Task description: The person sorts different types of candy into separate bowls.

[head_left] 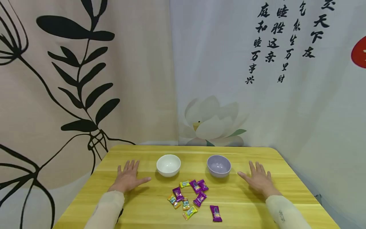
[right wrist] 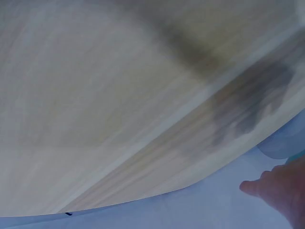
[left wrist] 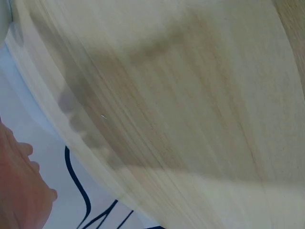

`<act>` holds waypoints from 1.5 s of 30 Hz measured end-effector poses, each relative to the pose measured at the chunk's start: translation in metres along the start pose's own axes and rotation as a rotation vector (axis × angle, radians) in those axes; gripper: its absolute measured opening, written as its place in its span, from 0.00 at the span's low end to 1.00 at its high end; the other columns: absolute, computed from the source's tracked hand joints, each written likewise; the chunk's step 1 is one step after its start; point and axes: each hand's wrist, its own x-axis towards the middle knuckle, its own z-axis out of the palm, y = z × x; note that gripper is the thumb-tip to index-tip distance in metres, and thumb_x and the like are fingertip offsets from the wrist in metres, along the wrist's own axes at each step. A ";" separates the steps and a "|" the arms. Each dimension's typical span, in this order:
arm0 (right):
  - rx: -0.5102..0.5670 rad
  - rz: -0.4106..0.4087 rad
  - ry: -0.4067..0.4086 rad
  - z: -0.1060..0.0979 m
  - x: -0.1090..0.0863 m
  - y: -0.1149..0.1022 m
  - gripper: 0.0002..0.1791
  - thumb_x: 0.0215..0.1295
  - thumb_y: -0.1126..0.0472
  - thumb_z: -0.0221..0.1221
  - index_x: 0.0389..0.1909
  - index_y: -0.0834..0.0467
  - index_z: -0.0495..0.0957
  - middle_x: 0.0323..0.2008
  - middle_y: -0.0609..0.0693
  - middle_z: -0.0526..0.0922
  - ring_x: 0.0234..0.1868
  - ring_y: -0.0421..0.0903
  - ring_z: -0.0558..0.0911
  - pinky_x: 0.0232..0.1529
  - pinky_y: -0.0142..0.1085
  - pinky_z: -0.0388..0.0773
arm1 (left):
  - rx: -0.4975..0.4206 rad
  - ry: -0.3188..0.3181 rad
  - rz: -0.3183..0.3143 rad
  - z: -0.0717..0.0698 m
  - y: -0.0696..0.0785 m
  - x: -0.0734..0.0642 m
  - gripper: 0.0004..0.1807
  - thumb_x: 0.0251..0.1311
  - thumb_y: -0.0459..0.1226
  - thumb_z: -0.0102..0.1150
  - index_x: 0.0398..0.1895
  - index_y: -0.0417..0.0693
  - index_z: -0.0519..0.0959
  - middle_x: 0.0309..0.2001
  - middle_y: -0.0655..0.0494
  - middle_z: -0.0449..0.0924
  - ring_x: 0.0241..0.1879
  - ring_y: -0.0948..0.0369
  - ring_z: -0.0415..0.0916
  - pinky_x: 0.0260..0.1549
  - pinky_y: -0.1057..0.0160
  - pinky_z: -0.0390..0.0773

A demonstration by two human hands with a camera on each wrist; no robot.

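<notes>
My left hand is spread with straight fingers over the left part of the table, left of a white bowl. On the other side my right hand is likewise spread, to the right of a lavender bowl. Neither hand holds anything. Between and below the bowls lie several purple-wrapped candies and several yellow-wrapped candies; one purple candy sits apart at the front. The wrist views catch part of the left hand and right hand, with hand shadows on the wood.
The yellow wooden table has rounded far corners. Behind it hangs a cloth backdrop printed with black plants, a pale lotus and black characters.
</notes>
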 end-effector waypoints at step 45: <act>0.236 -0.088 -0.056 0.031 0.047 -0.074 0.72 0.48 0.32 0.71 0.75 0.73 0.42 0.71 0.76 0.52 0.68 0.73 0.60 0.65 0.63 0.60 | -0.046 0.062 0.159 -0.012 0.039 0.011 0.60 0.55 0.72 0.53 0.76 0.36 0.53 0.74 0.32 0.51 0.74 0.37 0.43 0.66 0.30 0.37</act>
